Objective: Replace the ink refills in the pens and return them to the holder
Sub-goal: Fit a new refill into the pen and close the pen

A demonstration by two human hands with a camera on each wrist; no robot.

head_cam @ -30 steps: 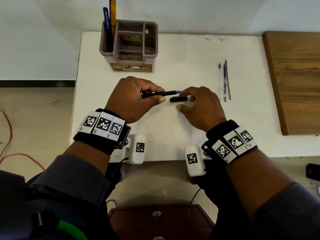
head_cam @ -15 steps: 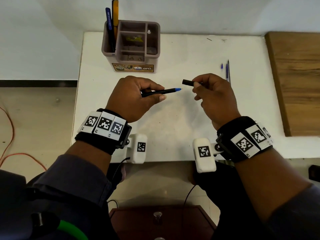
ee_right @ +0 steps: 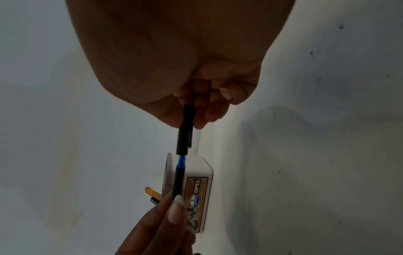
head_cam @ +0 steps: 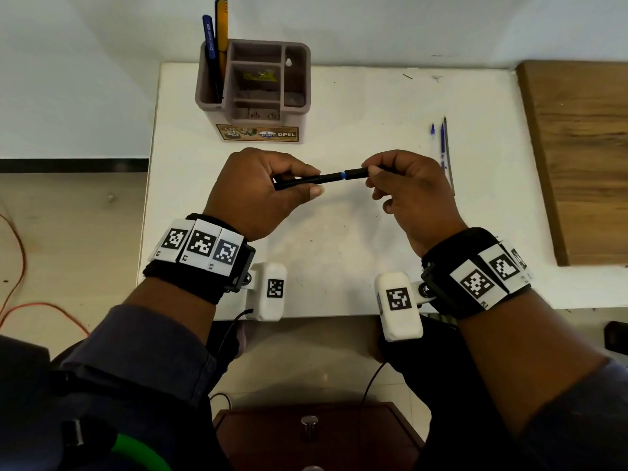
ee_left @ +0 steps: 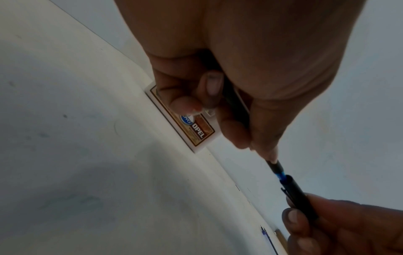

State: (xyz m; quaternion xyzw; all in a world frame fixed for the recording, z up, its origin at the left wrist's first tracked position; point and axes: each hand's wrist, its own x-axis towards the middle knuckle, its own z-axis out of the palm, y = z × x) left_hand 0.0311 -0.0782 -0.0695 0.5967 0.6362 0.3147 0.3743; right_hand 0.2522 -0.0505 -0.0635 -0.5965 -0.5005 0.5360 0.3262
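Note:
My left hand (head_cam: pixel 261 192) grips a black pen body (head_cam: pixel 306 181) level above the white table, its blue tip end (head_cam: pixel 341 175) pointing right. My right hand (head_cam: pixel 407 192) pinches the black cap (head_cam: pixel 356 173), whose mouth sits over the blue tip. In the left wrist view the pen body (ee_left: pixel 275 166) meets the cap (ee_left: pixel 298 195) at the blue end. In the right wrist view the cap (ee_right: pixel 185 136) stands above the blue tip (ee_right: pixel 181 162). The brown pen holder (head_cam: pixel 258 93) stands behind, with a blue pen (head_cam: pixel 210 45) and a yellow pen (head_cam: pixel 221 32) in its left slot.
Three loose refills (head_cam: pixel 441 144) lie on the table (head_cam: pixel 339 253) beyond my right hand. A wooden board (head_cam: pixel 577 158) adjoins the table's right edge. A drawer knob (head_cam: pixel 308 423) shows below the near edge, and an orange cable (head_cam: pixel 20 266) lies on the floor at left.
My right hand picked the cap up off the table, raised it, and brought it left onto the pen's blue tip. My left hand kept holding the pen almost still.

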